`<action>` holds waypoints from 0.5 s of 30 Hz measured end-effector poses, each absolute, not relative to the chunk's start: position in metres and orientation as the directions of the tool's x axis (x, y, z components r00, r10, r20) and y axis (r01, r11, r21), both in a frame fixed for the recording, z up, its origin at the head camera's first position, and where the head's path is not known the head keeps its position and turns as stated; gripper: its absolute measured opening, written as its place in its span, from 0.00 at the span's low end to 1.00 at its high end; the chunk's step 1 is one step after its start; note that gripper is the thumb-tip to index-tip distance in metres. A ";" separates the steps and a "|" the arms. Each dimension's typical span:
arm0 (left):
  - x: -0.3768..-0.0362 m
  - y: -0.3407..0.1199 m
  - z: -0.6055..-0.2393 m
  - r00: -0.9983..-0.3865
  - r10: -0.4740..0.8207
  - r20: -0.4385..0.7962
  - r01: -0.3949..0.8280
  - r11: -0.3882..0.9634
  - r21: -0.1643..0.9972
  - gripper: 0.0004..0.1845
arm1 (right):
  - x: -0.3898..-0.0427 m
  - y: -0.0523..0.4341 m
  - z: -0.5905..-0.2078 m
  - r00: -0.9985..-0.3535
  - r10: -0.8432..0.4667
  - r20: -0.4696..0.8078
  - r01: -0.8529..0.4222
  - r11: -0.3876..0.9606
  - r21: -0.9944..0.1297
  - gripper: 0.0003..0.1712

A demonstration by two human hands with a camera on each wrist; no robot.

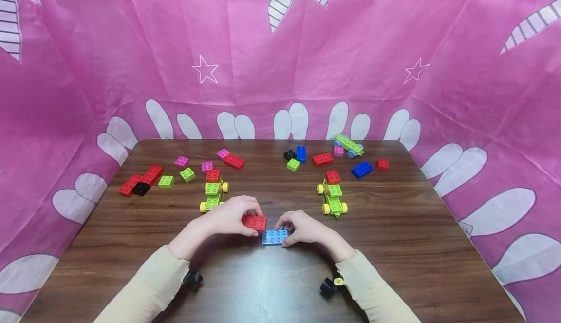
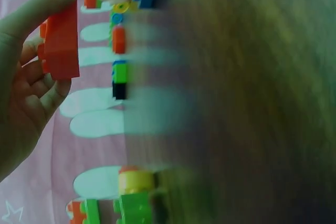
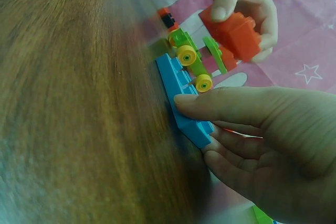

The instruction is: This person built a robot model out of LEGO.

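Note:
My left hand (image 1: 234, 218) grips a red brick (image 1: 254, 222) just above the table, thumb and fingers round it; the same red brick (image 2: 62, 38) and red brick (image 3: 236, 34) show in both wrist views. Right beside it a flat light-blue plate (image 1: 274, 236) lies on the wooden table (image 1: 394, 225). My right hand (image 1: 302, 227) pinches that plate at its right end, the thumb along the edge of the blue plate (image 3: 184, 98). The red brick hangs at the plate's left end, slightly above it.
Two green wheeled builds stand behind the hands, one at the left (image 1: 214, 192) and one at the right (image 1: 333, 196). Loose red, green, pink, blue and black bricks lie along the back of the table. Pink cloth (image 1: 280, 45) walls the table on three sides.

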State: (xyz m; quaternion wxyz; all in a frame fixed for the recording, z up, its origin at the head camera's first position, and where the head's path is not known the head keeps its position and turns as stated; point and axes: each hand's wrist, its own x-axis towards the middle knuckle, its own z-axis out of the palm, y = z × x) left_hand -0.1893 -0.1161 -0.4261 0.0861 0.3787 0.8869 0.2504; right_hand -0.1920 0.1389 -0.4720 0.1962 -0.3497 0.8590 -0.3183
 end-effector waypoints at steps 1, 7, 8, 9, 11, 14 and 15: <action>-0.189 -0.113 -0.427 -0.698 0.716 0.034 0.629 0.589 0.508 0.17 | -0.192 0.139 -0.472 -0.678 -0.726 -0.114 -0.475 0.551 -0.686 0.19; -0.190 -0.101 -0.435 -0.694 0.719 0.020 0.624 0.589 0.513 0.17 | -0.192 0.139 -0.472 -0.681 -0.724 -0.111 -0.470 0.549 -0.691 0.19; -0.190 -0.100 -0.436 -0.692 0.722 0.016 0.625 0.588 0.513 0.17 | -0.192 0.139 -0.472 -0.683 -0.721 -0.113 -0.468 0.552 -0.690 0.20; -0.190 -0.099 -0.437 -0.688 0.726 0.010 0.626 0.586 0.515 0.18 | -0.192 0.138 -0.472 -0.686 -0.719 -0.115 -0.466 0.555 -0.689 0.20; -0.191 -0.096 -0.439 -0.681 0.732 -0.001 0.625 0.583 0.520 0.18 | -0.191 0.138 -0.471 -0.689 -0.715 -0.118 -0.463 0.560 -0.687 0.20; -0.191 -0.093 -0.441 -0.678 0.735 -0.025 0.614 0.584 0.531 0.18 | -0.190 0.138 -0.471 -0.696 -0.707 -0.129 -0.451 0.569 -0.688 0.20; -0.191 -0.093 -0.442 -0.676 0.736 -0.032 0.610 0.584 0.535 0.18 | -0.190 0.138 -0.471 -0.696 -0.706 -0.129 -0.448 0.568 -0.690 0.20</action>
